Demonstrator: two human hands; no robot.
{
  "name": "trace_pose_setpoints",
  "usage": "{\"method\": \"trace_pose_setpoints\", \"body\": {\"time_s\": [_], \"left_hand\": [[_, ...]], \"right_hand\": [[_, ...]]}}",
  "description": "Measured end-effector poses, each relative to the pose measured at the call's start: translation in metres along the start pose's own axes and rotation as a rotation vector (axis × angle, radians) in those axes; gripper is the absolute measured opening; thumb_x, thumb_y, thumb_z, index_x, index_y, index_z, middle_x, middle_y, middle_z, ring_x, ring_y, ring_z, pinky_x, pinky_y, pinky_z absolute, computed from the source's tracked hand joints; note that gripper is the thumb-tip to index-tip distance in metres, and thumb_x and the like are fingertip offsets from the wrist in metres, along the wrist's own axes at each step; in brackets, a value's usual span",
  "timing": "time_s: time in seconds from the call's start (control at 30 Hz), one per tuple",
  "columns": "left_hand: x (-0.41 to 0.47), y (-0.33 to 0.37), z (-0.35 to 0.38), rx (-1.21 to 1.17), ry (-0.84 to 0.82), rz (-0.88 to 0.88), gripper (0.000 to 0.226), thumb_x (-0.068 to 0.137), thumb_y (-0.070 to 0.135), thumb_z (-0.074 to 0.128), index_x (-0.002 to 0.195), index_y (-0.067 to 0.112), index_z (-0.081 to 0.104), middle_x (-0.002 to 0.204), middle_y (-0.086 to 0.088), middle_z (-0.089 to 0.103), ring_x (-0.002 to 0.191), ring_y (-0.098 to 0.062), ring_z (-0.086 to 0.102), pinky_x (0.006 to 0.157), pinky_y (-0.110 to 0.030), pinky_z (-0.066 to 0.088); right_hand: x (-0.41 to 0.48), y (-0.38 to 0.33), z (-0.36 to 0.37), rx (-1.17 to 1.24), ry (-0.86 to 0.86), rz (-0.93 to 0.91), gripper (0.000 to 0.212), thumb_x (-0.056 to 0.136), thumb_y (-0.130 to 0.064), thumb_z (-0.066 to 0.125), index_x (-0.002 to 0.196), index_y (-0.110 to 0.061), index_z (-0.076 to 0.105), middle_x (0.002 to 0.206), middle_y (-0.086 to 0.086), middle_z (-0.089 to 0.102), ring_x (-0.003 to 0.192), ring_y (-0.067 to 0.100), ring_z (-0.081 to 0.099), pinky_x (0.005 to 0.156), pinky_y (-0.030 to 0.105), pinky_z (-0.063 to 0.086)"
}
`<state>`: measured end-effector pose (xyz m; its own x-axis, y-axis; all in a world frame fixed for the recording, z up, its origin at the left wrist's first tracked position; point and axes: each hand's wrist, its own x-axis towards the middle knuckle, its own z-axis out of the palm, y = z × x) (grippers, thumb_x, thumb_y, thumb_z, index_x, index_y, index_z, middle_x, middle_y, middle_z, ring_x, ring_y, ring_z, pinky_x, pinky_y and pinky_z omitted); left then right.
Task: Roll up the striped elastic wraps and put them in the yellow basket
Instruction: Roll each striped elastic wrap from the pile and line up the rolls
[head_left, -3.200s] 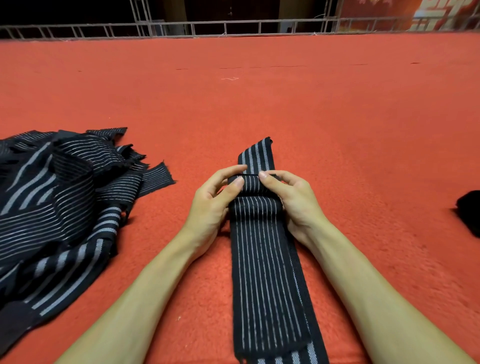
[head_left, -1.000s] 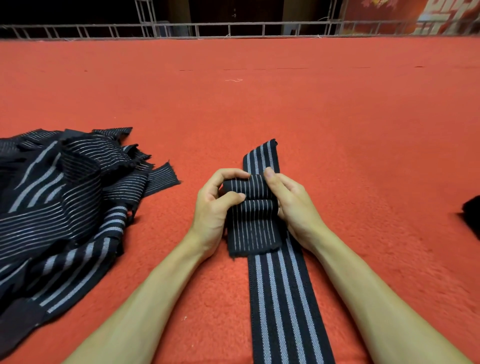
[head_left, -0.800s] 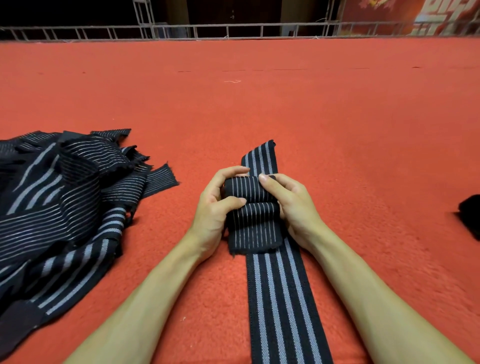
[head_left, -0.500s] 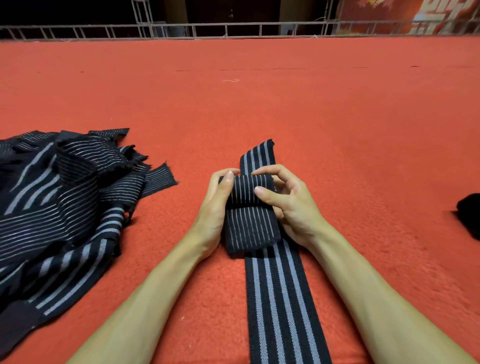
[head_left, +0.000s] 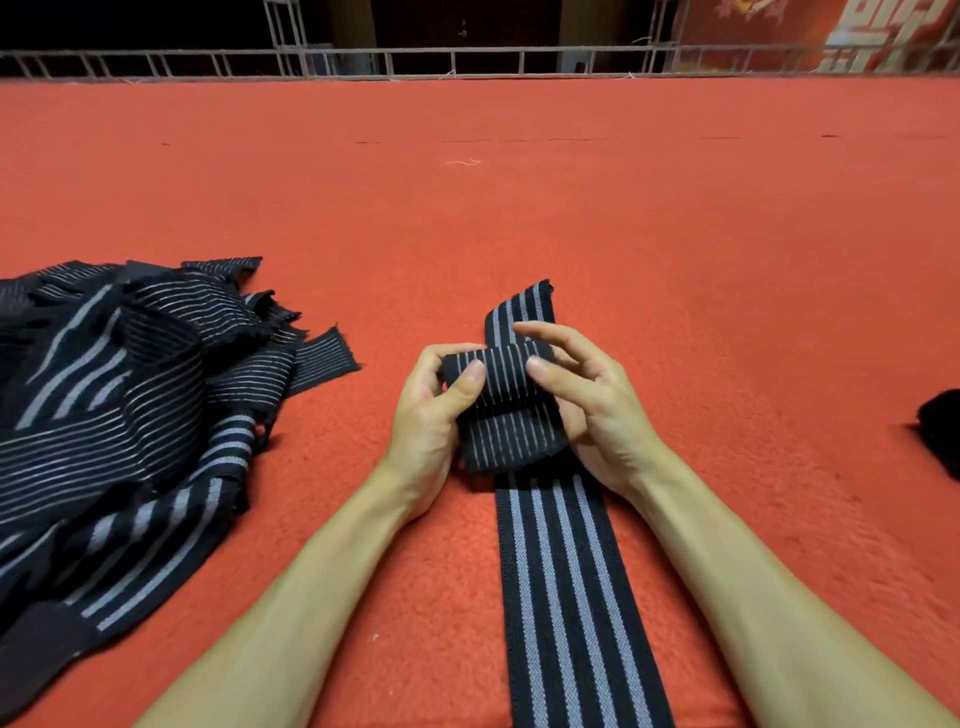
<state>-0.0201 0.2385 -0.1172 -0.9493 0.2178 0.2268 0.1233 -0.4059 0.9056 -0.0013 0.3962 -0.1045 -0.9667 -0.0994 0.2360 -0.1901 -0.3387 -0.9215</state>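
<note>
Head view. Near centre, on the red carpet (head_left: 675, 270), one striped wrap (head_left: 558, 597), black with pale lines, partly rolled. Rolled part (head_left: 506, 402) held just above the flat strip, between both hands. Flat strip stretched along the carpet from under the roll toward the near edge; short far end poking out beyond the roll, flat on the carpet.

Left grip (head_left: 431, 410) clamped on the left end of the roll: thumb pressed on top, fingers curled round the far side. Right grip (head_left: 597, 410) clamped on the right end: thumb on top of the roll, palm against its side, forefinger lifted and bent above the far end of the wrap. Thumb tips close together on the roll, not touching.

Well to the left, a loose heap of wraps (head_left: 114, 405), unrolled and tangled, apart from the hands. At the right edge, a dark lump (head_left: 943, 436), cut off by the frame, too dim to tell what. Far off on the carpet, a small pale thread (head_left: 464, 163). Beyond the carpet's far edge, a low metal railing (head_left: 467, 54) across the whole width.
</note>
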Motion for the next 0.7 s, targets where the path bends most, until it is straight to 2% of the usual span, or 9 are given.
{"method": "trace_pose_setpoints", "body": {"time_s": [0.1,0.2,0.3,0.4,0.43,0.47,0.53,0.57,0.7], "left_hand": [[-0.002,0.001,-0.002,-0.012,-0.065,-0.028,0.03,0.078,0.012,0.062,0.107,0.007,0.056,0.09,-0.002,0.067,0.079,-0.014,0.066,0.068,-0.029,0.056],[-0.002,0.001,-0.003,-0.009,-0.093,-0.039,0.033,0.073,0.004,0.066,0.105,0.008,0.057,0.085,-0.002,0.067,0.075,-0.014,0.065,0.063,-0.029,0.057],[-0.002,-0.001,-0.005,0.03,-0.12,-0.013,0.04,0.066,0.005,0.076,0.102,0.014,0.062,0.087,-0.005,0.065,0.081,-0.02,0.061,0.065,-0.032,0.057],[0.0,-0.001,-0.004,0.053,-0.105,-0.016,0.049,0.065,-0.006,0.066,0.108,0.019,0.063,0.089,-0.006,0.062,0.068,-0.023,0.054,0.042,-0.025,0.046],[0.0,0.0,-0.004,0.045,-0.093,-0.01,0.054,0.065,-0.008,0.061,0.111,0.02,0.062,0.093,-0.005,0.064,0.071,-0.024,0.056,0.045,-0.028,0.049],[0.001,0.0,-0.005,0.023,-0.089,-0.005,0.058,0.064,-0.01,0.057,0.115,0.019,0.061,0.098,-0.005,0.065,0.081,-0.024,0.059,0.058,-0.033,0.055],[0.001,0.002,-0.004,-0.037,-0.114,-0.015,0.058,0.069,-0.007,0.056,0.123,0.013,0.057,0.106,-0.008,0.066,0.098,-0.023,0.061,0.084,-0.039,0.055],[0.001,0.003,-0.003,-0.052,-0.125,-0.026,0.055,0.072,-0.004,0.058,0.125,0.012,0.056,0.109,-0.009,0.065,0.101,-0.023,0.062,0.087,-0.04,0.053],[0.003,0.001,-0.002,0.056,-0.028,-0.031,0.042,0.08,0.015,0.072,0.12,0.021,0.062,0.103,0.0,0.07,0.086,-0.016,0.064,0.073,-0.03,0.053]], "right_hand": [[0.001,0.0,0.003,-0.012,0.094,0.068,0.036,0.086,-0.029,0.067,0.114,-0.006,0.063,0.097,0.008,0.063,0.088,0.017,0.061,0.079,0.028,0.053],[0.001,0.002,0.005,-0.08,0.116,0.126,0.044,0.083,-0.039,0.066,0.109,-0.004,0.064,0.097,0.011,0.066,0.09,0.022,0.063,0.084,0.04,0.054],[0.001,0.002,0.006,-0.076,0.151,0.143,0.039,0.079,-0.031,0.073,0.106,-0.005,0.065,0.091,0.008,0.071,0.086,0.024,0.066,0.078,0.041,0.056],[0.0,0.002,0.002,-0.068,0.204,0.059,0.032,0.075,-0.017,0.079,0.103,-0.01,0.067,0.089,0.006,0.07,0.082,0.02,0.066,0.071,0.033,0.056],[0.0,0.001,0.002,-0.053,0.215,0.034,0.031,0.076,-0.013,0.078,0.105,-0.01,0.066,0.088,0.005,0.069,0.08,0.019,0.066,0.069,0.03,0.056],[0.0,0.0,0.002,-0.031,0.225,0.02,0.031,0.078,-0.008,0.077,0.107,-0.009,0.064,0.086,0.004,0.069,0.077,0.017,0.065,0.067,0.027,0.055],[0.001,-0.002,0.0,0.034,0.226,0.005,0.034,0.079,0.0,0.071,0.111,-0.006,0.061,0.084,0.004,0.069,0.074,0.015,0.066,0.064,0.025,0.055],[0.001,-0.003,-0.001,0.065,0.217,0.001,0.037,0.078,0.002,0.07,0.112,-0.006,0.06,0.084,0.005,0.069,0.073,0.015,0.067,0.064,0.025,0.055],[0.003,0.002,-0.005,0.043,0.15,-0.039,0.046,0.065,0.007,0.079,0.101,-0.015,0.062,0.093,0.011,0.065,0.081,0.021,0.062,0.069,0.03,0.055]]}}
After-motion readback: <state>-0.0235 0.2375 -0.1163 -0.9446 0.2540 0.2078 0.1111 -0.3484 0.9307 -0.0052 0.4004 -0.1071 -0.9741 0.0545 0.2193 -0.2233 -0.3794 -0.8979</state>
